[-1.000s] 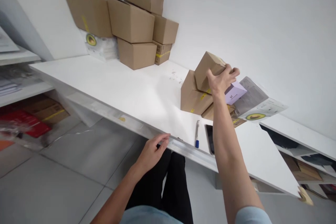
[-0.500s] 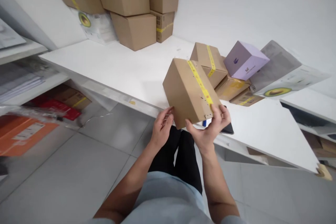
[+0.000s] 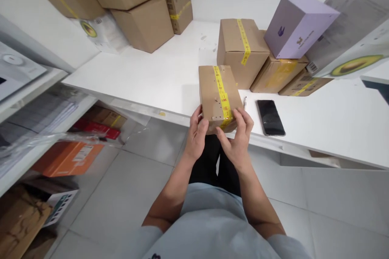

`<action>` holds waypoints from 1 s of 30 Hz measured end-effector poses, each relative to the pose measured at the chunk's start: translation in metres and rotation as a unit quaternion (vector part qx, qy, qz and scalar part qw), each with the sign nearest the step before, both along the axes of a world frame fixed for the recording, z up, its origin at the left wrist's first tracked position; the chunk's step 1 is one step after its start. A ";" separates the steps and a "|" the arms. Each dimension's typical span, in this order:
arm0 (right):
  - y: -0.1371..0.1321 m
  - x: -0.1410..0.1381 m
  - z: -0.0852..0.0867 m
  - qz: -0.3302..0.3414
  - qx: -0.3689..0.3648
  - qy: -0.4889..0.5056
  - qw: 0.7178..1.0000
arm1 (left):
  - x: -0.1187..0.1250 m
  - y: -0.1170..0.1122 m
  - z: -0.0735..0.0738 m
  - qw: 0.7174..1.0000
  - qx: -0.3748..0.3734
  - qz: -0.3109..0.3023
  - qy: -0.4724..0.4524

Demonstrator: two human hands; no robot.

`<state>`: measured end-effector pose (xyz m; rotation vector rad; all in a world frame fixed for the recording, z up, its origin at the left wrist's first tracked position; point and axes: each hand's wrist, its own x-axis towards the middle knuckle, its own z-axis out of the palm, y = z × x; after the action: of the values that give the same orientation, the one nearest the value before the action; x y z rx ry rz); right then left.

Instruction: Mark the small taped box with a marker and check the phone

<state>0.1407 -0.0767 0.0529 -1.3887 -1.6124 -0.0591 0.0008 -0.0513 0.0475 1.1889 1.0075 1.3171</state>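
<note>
Head camera shows the left hand (image 3: 196, 138) and right hand (image 3: 237, 139), both hands partly open with bent fingers, holding the near end of a yellow-taped cardboard box (image 3: 214, 97) at the front edge of the tabletop (image 3: 146, 77), near a phone (image 3: 270, 117)

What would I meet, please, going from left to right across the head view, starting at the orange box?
Orange box, lower plain cardboard box of the stack, left hand, held yellow-taped box, right hand, black phone, purple box.
</note>
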 end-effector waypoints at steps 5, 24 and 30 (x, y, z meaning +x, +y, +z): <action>0.001 0.001 0.002 -0.008 -0.017 -0.018 1.000 | 0.010 0.008 0.009 1.000 -0.019 0.002 -0.016; -0.004 0.020 0.006 0.121 -0.147 0.127 0.973 | -0.008 -0.024 -0.005 0.999 0.011 0.032 -0.020; 0.027 0.038 0.042 0.132 -0.121 -0.094 0.979 | 0.011 -0.012 -0.035 0.994 -0.086 -0.002 -0.074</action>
<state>0.1784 -0.0495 0.0953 -1.3699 -2.0036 0.1740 0.0117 -0.0635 0.0129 0.9490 0.9893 1.2685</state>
